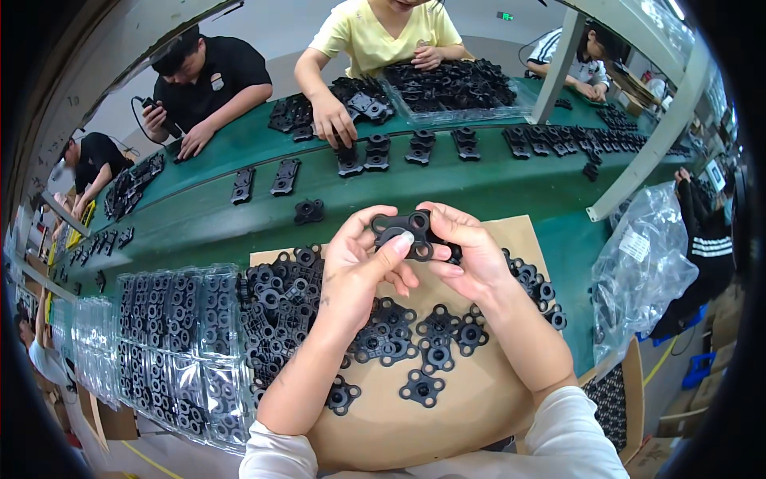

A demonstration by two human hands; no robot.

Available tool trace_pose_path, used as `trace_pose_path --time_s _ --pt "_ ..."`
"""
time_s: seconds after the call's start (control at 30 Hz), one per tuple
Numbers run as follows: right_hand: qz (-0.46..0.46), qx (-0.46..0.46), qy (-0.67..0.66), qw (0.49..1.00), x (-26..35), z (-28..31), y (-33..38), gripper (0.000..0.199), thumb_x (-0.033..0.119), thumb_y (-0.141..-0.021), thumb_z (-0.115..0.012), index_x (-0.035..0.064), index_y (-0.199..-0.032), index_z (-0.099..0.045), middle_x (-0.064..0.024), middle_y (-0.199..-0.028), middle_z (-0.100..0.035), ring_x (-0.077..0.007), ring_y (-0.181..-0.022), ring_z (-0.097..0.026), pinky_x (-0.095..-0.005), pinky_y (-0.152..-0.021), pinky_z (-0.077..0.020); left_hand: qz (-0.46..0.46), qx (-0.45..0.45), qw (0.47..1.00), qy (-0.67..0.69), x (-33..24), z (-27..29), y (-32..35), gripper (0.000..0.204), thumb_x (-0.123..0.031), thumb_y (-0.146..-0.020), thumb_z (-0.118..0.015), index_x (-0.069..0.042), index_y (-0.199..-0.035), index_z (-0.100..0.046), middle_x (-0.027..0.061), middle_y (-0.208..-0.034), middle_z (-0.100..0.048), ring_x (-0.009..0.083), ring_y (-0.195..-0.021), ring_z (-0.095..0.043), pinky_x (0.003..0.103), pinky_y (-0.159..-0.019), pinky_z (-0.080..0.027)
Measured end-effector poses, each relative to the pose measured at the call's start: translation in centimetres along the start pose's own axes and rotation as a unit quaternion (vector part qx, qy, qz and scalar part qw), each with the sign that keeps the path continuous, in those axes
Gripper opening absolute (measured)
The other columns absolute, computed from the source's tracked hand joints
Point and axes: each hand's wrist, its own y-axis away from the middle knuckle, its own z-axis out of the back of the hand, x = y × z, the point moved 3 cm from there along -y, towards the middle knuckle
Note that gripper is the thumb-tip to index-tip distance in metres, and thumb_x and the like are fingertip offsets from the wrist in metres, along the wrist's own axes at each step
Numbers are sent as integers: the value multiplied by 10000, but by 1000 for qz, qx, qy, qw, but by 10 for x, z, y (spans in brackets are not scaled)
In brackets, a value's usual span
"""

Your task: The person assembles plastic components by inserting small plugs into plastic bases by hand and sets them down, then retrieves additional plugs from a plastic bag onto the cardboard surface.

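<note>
Both my hands hold a black plastic part with ring-shaped lobes [420, 223] above the cardboard sheet [479, 407]. My left hand [359, 259] closes on its left side, with the thumb pressed across its face. On the other side my right hand [472, 251] pinches the part near its upper right edge; a piece of dark plastic also shows between these fingers, and I cannot tell if it is separate. A heap of similar black parts [279, 299] lies by my left forearm. Below my hands are several loose ones, including a single flower-shaped part [421, 388].
Clear plastic trays [179, 351] filled with black parts stand at left. Across the green conveyor belt [351, 191], black assemblies [285, 177] sit in a line, and co-workers handle parts beyond. A clear plastic bag [638, 271] hangs at right beside a metal post [654, 136].
</note>
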Motion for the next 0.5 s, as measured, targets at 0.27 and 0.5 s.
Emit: trace_pose_path --time_s 0.27,0.5 --pt "74 -45 146 986 1 -4 1 163 110 -935 -549 -18 -1022 -603 -64 -770 -587 -43 -531 -435 -145 -365 -257 21 0 999 36 13 3 -5 433 -22 -849 -633 6 -1233 -434 153 -860 -622 205 -532 -628 235 -445 -496" --pt "118 -120 308 936 -6 -9 -5 183 134 -937 -553 -21 -1015 -611 -51 -683 -568 -40 -495 -413 -152 -359 -250 -2 -45 999 -25 28 11 -6 434 9 -839 -634 15 -1228 -443 140 -863 -620 157 -485 -576 216 -431 -477"
